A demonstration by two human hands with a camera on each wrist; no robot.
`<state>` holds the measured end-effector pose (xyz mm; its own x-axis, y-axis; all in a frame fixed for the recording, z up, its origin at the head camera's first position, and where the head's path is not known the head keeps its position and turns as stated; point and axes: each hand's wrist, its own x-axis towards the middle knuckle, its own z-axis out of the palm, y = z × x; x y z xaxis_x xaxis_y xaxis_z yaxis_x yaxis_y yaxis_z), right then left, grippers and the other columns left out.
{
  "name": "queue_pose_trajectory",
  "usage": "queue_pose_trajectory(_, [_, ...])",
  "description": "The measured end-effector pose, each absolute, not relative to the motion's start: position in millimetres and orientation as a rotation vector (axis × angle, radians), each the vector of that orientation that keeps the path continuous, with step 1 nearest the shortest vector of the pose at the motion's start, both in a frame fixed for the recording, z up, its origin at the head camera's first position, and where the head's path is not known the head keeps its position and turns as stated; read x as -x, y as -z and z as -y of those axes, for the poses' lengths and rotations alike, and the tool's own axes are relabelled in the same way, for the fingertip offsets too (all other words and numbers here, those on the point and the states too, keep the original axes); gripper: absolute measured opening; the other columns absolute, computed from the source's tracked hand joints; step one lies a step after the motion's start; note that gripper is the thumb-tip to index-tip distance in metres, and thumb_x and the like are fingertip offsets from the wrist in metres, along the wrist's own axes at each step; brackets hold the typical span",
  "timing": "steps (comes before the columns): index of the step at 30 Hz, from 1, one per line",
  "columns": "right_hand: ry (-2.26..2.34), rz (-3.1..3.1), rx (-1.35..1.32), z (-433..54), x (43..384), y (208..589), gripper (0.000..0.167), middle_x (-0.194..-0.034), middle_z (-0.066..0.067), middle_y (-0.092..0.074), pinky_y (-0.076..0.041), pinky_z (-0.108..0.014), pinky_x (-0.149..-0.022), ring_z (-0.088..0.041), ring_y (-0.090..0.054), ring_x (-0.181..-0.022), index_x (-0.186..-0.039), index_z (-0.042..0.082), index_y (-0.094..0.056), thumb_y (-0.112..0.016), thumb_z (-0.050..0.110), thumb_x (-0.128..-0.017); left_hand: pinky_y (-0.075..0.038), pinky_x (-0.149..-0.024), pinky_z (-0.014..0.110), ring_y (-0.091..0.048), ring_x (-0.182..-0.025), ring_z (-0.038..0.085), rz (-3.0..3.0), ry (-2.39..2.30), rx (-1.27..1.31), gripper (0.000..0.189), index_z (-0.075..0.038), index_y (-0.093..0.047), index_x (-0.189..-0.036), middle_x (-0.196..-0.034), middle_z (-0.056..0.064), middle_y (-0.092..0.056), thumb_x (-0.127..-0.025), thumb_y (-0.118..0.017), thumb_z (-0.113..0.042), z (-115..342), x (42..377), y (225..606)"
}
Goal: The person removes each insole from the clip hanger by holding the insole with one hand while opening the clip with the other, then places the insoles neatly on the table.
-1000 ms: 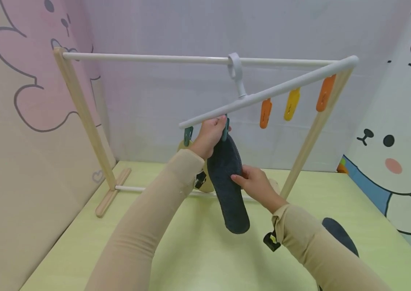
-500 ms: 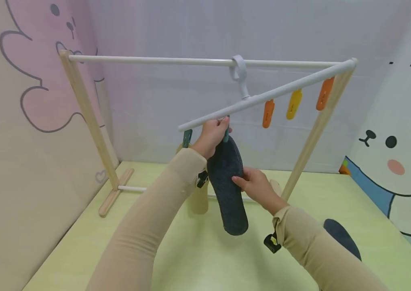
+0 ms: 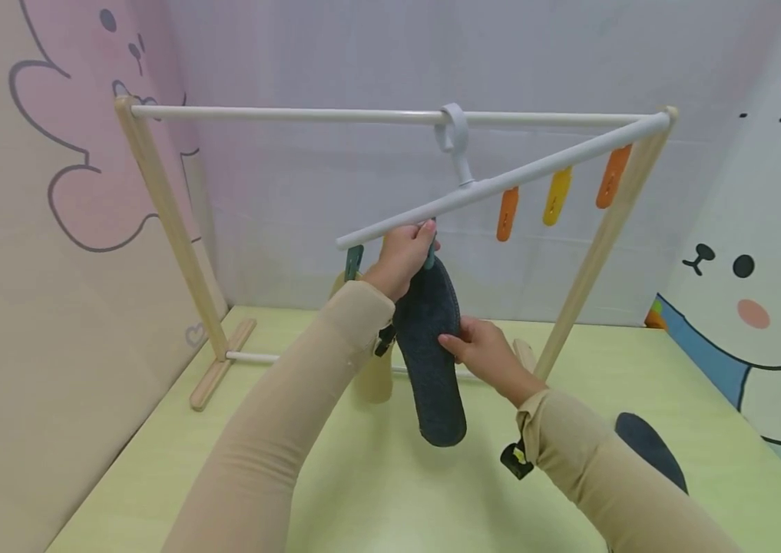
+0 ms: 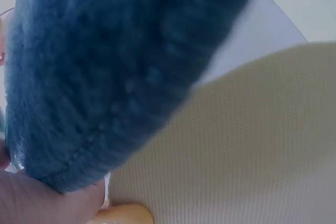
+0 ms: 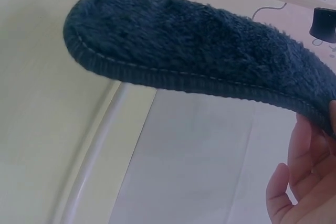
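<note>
A dark blue fuzzy insole (image 3: 431,353) hangs lengthwise under the sloping white bar of a clip hanger (image 3: 507,180). My left hand (image 3: 404,257) pinches a teal clip (image 3: 431,255) at the insole's top end. Lower down, my right hand (image 3: 490,349) grips the insole's right edge between thumb and fingers. In the right wrist view the insole's fleecy face (image 5: 199,45) and stitched rim show. Behind my left wrist hangs a beige insole (image 4: 247,140), partly hidden. A dark green clip (image 3: 354,263) sits at its top.
The hanger hooks onto the white rail (image 3: 279,114) of a wooden-legged rack (image 3: 172,223). Orange (image 3: 507,213) and yellow (image 3: 557,197) clips dangle on the bar's right half. Another dark insole (image 3: 649,449) lies on the pale green table (image 3: 362,491), near my right sleeve.
The dark insole's lower end has swung slightly left. More of the beige insole's lower end shows behind my left wrist than a second ago. Both hands keep their hold.
</note>
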<state>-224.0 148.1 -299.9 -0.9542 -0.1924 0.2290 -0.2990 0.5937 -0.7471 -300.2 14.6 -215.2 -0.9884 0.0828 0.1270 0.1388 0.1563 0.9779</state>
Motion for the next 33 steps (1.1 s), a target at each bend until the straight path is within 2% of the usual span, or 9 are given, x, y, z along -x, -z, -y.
queue_pose_trajectory(5, [-1.283,2.691,-0.410,-144.3,223.5,298.1,0.014,-0.075,-0.009,-0.063,-0.047,-0.030,-0.064,-0.018,-0.056,-0.065,-0.094,-0.008,-0.063,-0.061,0.006,-0.093,-0.036,-0.079,0.029,-0.047,-0.086,0.018,2.348,2.001,0.190,0.033,0.000,-0.064,-0.096,-0.093,0.006,-0.060,-0.101,-0.050,-0.029,-9.7,298.7,214.1])
queue_pose_trajectory(15, [-1.285,2.625,-0.267,-144.1,220.3,298.8,0.014,-0.080,-0.015,-0.068,-0.054,-0.039,-0.071,-0.024,-0.064,-0.074,-0.084,-0.006,-0.063,-0.064,0.006,-0.091,-0.038,-0.093,0.033,-0.052,-0.102,0.017,2.279,2.070,0.166,0.035,0.002,-0.068,-0.110,-0.105,0.010,-0.067,-0.099,-0.054,-0.028,-10.4,297.0,214.2])
queue_pose_trajectory(22, [-1.313,2.629,-0.229,-145.7,222.0,299.7,0.014,-0.082,-0.015,-0.068,-0.054,-0.040,-0.074,-0.025,-0.064,-0.076,-0.084,-0.006,-0.062,-0.063,0.005,-0.092,-0.038,-0.092,0.031,-0.050,-0.099,0.016,2.231,2.091,0.187,0.033,0.004,-0.069,-0.105,-0.101,0.010,-0.066,-0.099,-0.055,-0.025,-9.8,297.0,214.0])
queue_pose_trajectory(33, [-1.309,2.653,-0.162,-144.0,221.5,305.3,0.013,-0.084,-0.016,-0.068,-0.055,-0.039,-0.075,-0.026,-0.065,-0.078,-0.089,-0.007,-0.063,-0.062,0.006,-0.093,-0.037,-0.086,0.028,-0.049,-0.096,0.015,2.201,2.126,0.216,0.032,0.005,-0.069,-0.106,-0.100,0.011,-0.066,-0.099,-0.055,-0.023,-10.6,297.7,216.3])
